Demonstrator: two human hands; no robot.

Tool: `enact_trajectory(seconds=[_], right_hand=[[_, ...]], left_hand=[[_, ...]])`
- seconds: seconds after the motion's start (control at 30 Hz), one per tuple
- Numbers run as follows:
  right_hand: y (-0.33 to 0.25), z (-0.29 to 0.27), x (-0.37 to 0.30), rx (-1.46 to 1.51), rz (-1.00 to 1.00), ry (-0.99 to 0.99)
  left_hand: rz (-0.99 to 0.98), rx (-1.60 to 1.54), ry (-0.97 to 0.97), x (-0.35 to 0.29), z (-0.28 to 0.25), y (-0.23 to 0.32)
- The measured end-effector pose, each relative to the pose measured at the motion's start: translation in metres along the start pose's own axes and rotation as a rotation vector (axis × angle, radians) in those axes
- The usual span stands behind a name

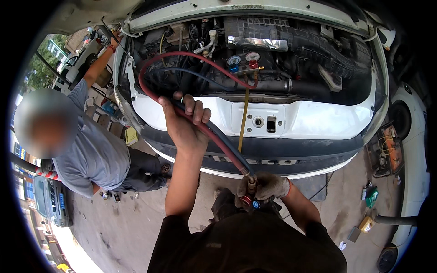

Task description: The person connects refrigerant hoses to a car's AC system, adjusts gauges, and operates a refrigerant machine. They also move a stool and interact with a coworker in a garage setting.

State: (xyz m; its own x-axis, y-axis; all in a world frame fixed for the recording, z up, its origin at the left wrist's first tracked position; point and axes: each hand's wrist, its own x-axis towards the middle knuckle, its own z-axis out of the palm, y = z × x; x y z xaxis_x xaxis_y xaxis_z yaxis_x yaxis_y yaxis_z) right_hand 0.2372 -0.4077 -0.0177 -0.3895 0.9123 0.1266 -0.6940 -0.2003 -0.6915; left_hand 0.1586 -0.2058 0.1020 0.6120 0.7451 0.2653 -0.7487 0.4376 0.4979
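My bare left hand (184, 129) is wrapped around a red hose (223, 148) and a blue hose (234, 148) in front of the white vehicle's open engine bay. Both hoses loop back over the engine to a gauge manifold (248, 68) with two dials, a blue knob and a red knob. Close to my body, my gloved right hand (271, 186) grips the hose-end couplers (247, 200), one red-capped and one blue-capped. The glove partly hides them. A yellow hose (243, 118) hangs from the manifold down over the front panel.
At the left stands another person in a grey shirt (98, 150), one arm raised to the vehicle. An orange toolbox (387, 152) sits on the floor at right, near a green bottle (372, 196). A prop rod (114, 36) rises at the bay's left corner.
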Motion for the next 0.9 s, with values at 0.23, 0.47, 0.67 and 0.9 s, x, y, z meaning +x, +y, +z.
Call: enact_trajectory(seconds=[0.23, 0.47, 0.67, 0.9], right_hand=[[-0.033, 0.046, 0.083, -0.019, -0.38, -0.097], [-0.082, 0.024, 0.182, 0.163, -0.486, 0.3], [-0.052, -0.051, 0.278, -0.023, -0.544, 0.773], [-0.061, -0.051, 0.33, -1.023, -0.637, 0.901]], left_hand=[[-0.501, 0.46, 0.139, 0.05, -0.057, -0.038], [-0.597, 0.557, 0.017, 0.048, -0.126, 0.036], [-0.101, 0.661, -0.177, 0.038, -0.132, 0.079], [0.282, 0.616, -0.002, 0.068, -0.17, 0.065]])
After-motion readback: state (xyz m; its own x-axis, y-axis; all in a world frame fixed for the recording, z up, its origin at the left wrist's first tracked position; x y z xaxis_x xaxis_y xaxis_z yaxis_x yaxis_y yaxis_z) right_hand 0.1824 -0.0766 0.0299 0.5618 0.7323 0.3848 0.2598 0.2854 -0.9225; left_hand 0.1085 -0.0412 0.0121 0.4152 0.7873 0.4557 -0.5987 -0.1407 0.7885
